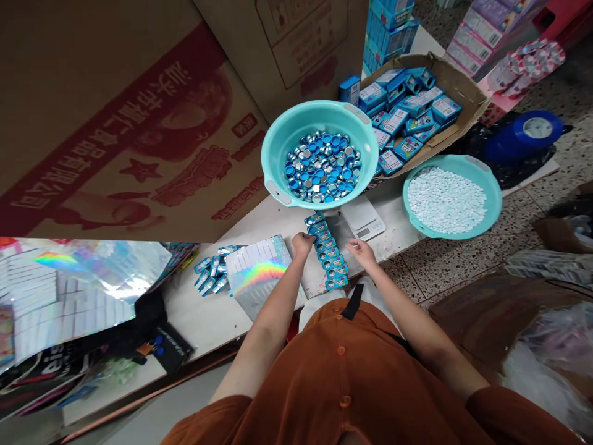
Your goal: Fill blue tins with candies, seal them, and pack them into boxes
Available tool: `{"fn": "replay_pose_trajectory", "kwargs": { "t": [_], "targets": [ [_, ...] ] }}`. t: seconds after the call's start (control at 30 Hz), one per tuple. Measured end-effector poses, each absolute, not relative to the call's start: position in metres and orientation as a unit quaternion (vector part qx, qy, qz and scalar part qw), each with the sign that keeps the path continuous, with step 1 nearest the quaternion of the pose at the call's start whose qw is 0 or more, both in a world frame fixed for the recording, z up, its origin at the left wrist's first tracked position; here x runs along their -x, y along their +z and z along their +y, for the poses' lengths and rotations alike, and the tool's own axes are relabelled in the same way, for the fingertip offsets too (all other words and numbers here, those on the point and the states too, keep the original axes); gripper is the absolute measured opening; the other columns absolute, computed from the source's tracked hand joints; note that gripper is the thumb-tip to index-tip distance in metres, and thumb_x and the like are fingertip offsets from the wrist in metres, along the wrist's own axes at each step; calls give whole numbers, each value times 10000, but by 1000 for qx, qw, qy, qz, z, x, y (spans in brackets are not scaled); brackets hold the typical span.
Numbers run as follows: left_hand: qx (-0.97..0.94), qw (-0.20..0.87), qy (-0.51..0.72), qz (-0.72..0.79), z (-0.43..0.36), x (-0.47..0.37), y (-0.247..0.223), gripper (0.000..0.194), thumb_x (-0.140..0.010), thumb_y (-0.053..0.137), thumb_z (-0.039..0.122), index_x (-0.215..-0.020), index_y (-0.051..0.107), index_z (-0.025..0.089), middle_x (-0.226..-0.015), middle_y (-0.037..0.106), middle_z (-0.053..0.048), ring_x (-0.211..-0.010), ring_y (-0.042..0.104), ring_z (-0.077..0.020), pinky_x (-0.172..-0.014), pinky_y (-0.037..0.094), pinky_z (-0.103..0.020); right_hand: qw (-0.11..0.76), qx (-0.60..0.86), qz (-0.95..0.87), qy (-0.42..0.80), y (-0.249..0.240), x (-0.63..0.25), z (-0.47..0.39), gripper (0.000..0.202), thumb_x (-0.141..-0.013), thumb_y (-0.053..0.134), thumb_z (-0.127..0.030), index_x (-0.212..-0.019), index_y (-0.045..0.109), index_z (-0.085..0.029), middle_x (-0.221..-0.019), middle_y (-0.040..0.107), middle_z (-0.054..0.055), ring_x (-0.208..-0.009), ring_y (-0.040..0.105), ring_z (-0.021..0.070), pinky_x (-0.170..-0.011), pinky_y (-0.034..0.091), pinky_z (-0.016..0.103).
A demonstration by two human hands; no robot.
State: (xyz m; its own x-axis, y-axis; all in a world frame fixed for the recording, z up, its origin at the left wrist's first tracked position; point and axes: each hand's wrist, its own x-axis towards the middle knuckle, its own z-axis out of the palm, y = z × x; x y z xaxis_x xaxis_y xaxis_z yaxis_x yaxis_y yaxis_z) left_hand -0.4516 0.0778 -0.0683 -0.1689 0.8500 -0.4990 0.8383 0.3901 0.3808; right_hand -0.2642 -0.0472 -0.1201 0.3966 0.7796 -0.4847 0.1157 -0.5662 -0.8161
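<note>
A column of several small blue printed boxes [328, 253], each with a round opening, lies on the white table before me. My left hand [302, 244] is at the column's left edge, its fingers pinched together against an upper box; anything between the fingertips is hidden. To the right of the column, my right hand [362, 253] hovers with its fingers apart and nothing visible in them. Beyond the column stands a turquoise basin [273, 148] of small round blue and silver tins. A second turquoise basin [493, 198] holds many small white pellets.
A flat white scale [364, 219] lies between the basins. Blue boxes fill an open carton [463, 117] at the back. A shiny silver box [259, 269] and a pile of small blue packs [214, 270] are left. A large brown carton [139, 123] blocks the far left.
</note>
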Motion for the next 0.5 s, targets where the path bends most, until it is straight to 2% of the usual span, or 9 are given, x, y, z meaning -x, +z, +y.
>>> {"fn": "replay_pose_trajectory", "kwargs": {
  "t": [0.23, 0.5],
  "targets": [
    [-570, 323, 53, 754, 72, 455, -69, 182, -719, 670, 312, -858, 672, 196, -806, 701, -27, -747, 636, -164, -669, 415, -233, 358, 755, -296, 463, -124, 258, -49, 314, -701, 625, -460, -901, 658, -221, -944, 674, 38, -811, 608, 190, -797, 492, 340],
    [-573, 340, 51, 744, 73, 456, -76, 153, -695, 682, 312, -775, 661, 183, -773, 688, -29, -714, 623, -160, -659, 419, -234, 353, 754, -282, 476, -133, 256, -51, 278, -687, 638, -434, -872, 654, -227, -900, 681, 19, -773, 610, 176, -777, 500, 332]
  ]
}}
